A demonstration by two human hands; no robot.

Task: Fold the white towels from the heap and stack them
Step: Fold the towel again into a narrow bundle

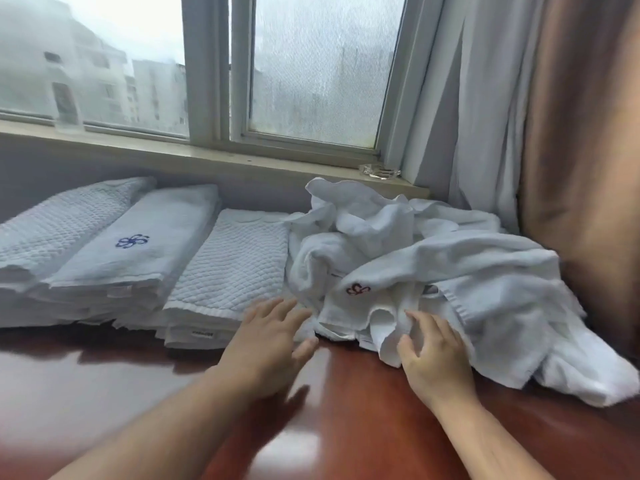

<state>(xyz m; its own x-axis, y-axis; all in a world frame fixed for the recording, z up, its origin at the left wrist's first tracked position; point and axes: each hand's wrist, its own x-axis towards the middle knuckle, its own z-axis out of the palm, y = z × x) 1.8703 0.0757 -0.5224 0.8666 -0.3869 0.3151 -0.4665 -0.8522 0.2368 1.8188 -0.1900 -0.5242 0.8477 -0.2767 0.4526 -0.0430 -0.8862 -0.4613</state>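
Observation:
A loose heap of white towels (pixel 426 258) lies on the right of the reddish wooden table (pixel 329 427); one towel in it shows a small red emblem. To its left stand three stacks of folded white towels: a quilted one (pixel 228 268), one with a blue emblem (pixel 138 247), and another quilted one (pixel 59 233) at the far left. My left hand (pixel 266 337) hovers with spread fingers at the heap's near left edge, between the heap and the nearest stack. My right hand (pixel 433 355) touches the heap's front edge, fingers bent on the cloth; a firm grip is not visible.
A window with a sill runs behind the towels, with a glass ashtray (pixel 381 171) on the sill. A white sheer curtain (pixel 460 109) and a brown curtain (pixel 581 150) hang at the right, close to the heap. Bare table surface lies in front of me.

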